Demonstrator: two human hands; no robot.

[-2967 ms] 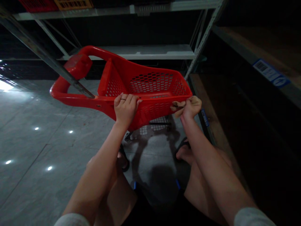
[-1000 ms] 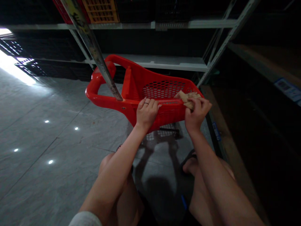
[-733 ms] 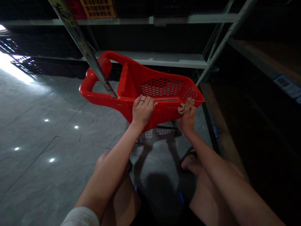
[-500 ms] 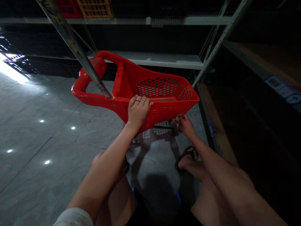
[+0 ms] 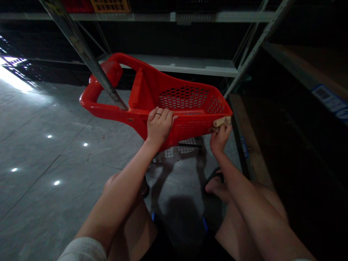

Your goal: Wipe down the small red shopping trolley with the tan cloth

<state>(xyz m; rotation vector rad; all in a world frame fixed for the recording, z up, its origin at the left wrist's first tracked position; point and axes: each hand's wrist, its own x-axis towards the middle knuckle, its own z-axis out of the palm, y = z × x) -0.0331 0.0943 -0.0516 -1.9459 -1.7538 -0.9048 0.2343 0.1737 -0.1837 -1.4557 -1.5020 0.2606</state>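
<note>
A red plastic shopping cart (image 5: 190, 125) stands before me, its handle end to the left and its basket narrowing to the right. My left hand (image 5: 159, 125) is closed over the near rim of the basket, a dark ring on one finger. Near the right front corner, my right hand (image 5: 220, 138) grips a crumpled tan cloth (image 5: 223, 121) against the outside of the cart wall. Part of the cloth is hidden by the fingers. Nothing shows inside the basket.
A metal rack post (image 5: 84, 54) crosses in front of the cart's handle. White shelves (image 5: 195, 65) stand behind, with red and yellow crates (image 5: 111, 5) above. To the right is a dark shelf unit with a blue-white label (image 5: 330, 103). My sandalled foot (image 5: 214, 183) rests below.
My right hand has moved up and to the right with the cloth, from below the basket to its front corner. The left hand stays on the rim.
</note>
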